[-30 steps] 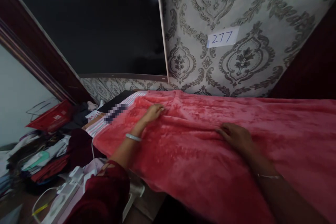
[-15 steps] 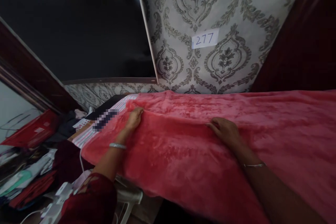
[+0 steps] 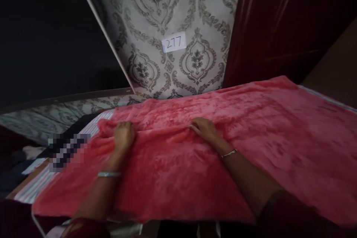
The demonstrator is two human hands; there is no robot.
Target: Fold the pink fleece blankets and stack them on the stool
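A plush coral-red blanket [image 3: 173,178] lies spread over a table, with a raised fold running across it between my hands. My left hand [image 3: 123,135] grips that fold near the blanket's left end, its fingers curled down into the fabric. Farther right, my right hand [image 3: 205,128] pinches the same fold between thumb and fingers. Bunched cloth sticks out just left of my left hand. Both wrists wear thin silver bangles.
Under the blanket's left edge shows a striped cloth [image 3: 36,184]. A patterned wall [image 3: 156,3] with a paper label [image 3: 174,42] stands behind. At the upper left is a large dark screen [image 3: 50,37]; a dark red wooden panel [image 3: 267,26] rises at the right.
The view has swung to the right, showing the blanket's far right end. My hands are closer together on the fold, and more cloth is bunched beside my left hand.
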